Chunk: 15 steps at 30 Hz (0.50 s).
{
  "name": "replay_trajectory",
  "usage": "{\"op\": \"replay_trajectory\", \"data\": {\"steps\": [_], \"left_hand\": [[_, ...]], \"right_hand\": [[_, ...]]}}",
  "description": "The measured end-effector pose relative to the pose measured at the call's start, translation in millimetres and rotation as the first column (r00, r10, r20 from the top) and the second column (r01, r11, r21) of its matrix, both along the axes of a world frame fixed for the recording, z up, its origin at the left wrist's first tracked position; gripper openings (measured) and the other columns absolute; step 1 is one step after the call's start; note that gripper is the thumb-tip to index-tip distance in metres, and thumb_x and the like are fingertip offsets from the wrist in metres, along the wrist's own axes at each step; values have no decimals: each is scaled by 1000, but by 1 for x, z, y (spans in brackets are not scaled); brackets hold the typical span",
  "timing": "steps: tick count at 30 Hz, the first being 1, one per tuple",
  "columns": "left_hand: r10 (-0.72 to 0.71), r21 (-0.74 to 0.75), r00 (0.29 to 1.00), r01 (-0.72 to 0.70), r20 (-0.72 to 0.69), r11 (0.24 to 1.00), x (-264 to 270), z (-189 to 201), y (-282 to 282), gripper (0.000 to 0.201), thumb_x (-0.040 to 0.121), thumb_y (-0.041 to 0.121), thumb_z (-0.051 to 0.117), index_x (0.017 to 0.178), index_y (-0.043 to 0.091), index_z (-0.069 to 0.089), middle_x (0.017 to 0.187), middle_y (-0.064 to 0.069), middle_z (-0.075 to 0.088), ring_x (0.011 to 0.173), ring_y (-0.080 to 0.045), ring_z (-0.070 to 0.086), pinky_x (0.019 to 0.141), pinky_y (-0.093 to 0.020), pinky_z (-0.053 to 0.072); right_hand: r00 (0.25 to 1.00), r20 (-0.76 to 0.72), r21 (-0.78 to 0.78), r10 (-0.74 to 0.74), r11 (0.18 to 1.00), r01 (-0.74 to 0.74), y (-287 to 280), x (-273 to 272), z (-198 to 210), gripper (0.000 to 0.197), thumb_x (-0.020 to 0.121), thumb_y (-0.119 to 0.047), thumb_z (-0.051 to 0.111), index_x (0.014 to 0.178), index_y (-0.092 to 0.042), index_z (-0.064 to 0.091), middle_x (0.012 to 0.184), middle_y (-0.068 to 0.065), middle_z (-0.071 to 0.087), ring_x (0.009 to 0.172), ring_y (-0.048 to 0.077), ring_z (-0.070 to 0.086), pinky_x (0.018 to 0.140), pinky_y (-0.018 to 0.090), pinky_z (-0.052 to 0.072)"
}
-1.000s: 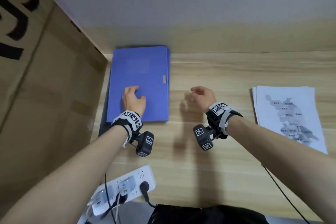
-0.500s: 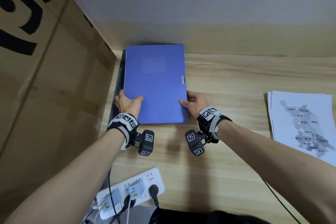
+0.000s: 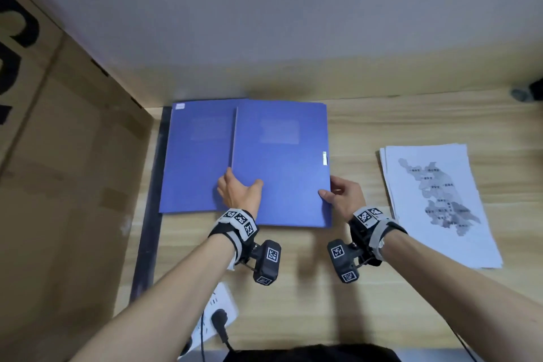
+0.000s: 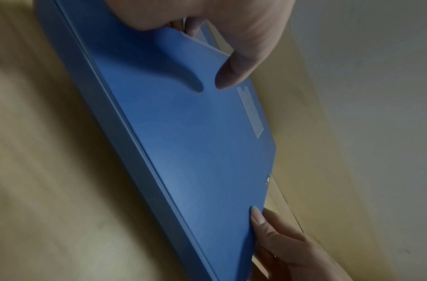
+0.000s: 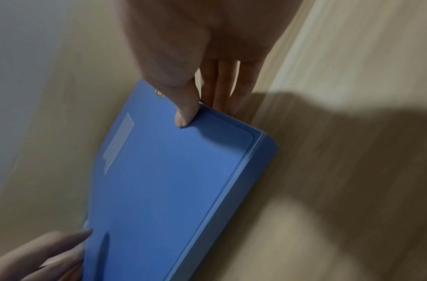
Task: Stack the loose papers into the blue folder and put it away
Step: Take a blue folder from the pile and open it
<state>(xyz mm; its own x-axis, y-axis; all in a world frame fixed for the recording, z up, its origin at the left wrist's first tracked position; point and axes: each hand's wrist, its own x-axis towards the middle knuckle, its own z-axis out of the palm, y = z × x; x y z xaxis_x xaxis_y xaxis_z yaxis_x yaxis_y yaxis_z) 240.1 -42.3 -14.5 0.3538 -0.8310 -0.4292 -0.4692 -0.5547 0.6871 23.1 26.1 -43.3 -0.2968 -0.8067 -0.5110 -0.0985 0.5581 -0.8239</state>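
A closed blue folder (image 3: 282,173) with a small metal clasp on its right edge is held between both hands above the wooden desk. My left hand (image 3: 239,194) grips its left edge, thumb on the cover (image 4: 183,133). My right hand (image 3: 340,194) pinches the right edge near the front corner, with the thumb on top and the fingers underneath (image 5: 186,114). A second blue folder (image 3: 197,161) lies flat to the left, partly under the held one. The stack of loose papers (image 3: 435,203), with a grey map printed on top, lies on the desk to the right.
A large cardboard box (image 3: 64,185) walls off the left side, with a dark strip (image 3: 148,229) along its foot. A white power strip (image 3: 217,311) with a plug sits at the desk's front edge. The wall stands right behind the folders.
Both hands took hold of the top folder's side edges and carried it to the right. This uncovered a second blue folder beneath it on the left.
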Motion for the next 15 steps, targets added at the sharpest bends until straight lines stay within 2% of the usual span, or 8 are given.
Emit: {"op": "replay_trajectory", "data": {"steps": [1,3,5,7,8,11,13,15], "left_hand": [[-20,0,1000,20,5,1000,-12,-1,6,81,80,22,69,149,8,30,154,-9,28,145,-29,19,116,-43,23],[-52,8,999,52,16,999,-33,-3,20,81,80,21,68,149,7,29,153,-10,29,143,-28,22,115,-41,24],[-77,20,997,77,5,997,-48,-7,35,81,80,21,68,150,7,29,153,-10,29,143,-28,22,115,-41,25],[-78,26,997,79,-10,997,-59,-9,46,79,81,20,68,149,7,29,152,-11,29,144,-29,20,115,-42,24],[-75,30,997,76,-20,997,-64,-11,51,78,81,19,68,149,7,30,153,-11,28,144,-29,18,116,-42,23],[-67,55,997,68,-24,996,-74,-16,61,77,82,19,67,149,9,30,155,-10,26,145,-30,17,116,-44,23],[-71,54,997,71,-11,996,-78,-19,65,77,83,16,66,150,9,30,155,-10,26,145,-31,18,116,-44,23],[-96,62,995,94,25,994,-79,-21,67,77,83,16,65,150,8,28,154,-12,25,144,-31,19,117,-44,23]], "right_hand": [[1000,-15,-2,-7,1000,7,7,-10,0,38,87,-2,66,123,-12,66,104,2,73,95,24,70,80,26,56],[999,-28,0,-24,1000,24,22,-29,2,37,87,0,64,122,-12,66,102,1,72,87,18,69,70,12,53],[999,-41,6,-31,999,32,35,-45,7,37,88,2,63,123,-11,65,102,2,70,75,1,67,62,3,48],[998,-56,3,-20,1000,21,46,-57,11,37,89,2,62,122,-13,65,102,1,70,69,-10,65,61,1,46],[998,-61,2,-16,1000,16,51,-63,12,37,89,2,62,122,-14,65,103,1,70,71,-9,66,62,1,46],[997,-70,25,13,1000,-12,64,-76,6,36,89,-3,63,123,-14,66,104,1,73,89,11,70,70,8,49],[994,-102,39,50,998,-47,69,-80,3,37,89,-7,64,124,-17,66,102,-2,73,89,9,69,74,13,51],[985,-150,53,88,995,-81,70,-83,3,35,88,-10,64,122,-19,68,103,-2,73,93,14,69,83,24,53]]}}
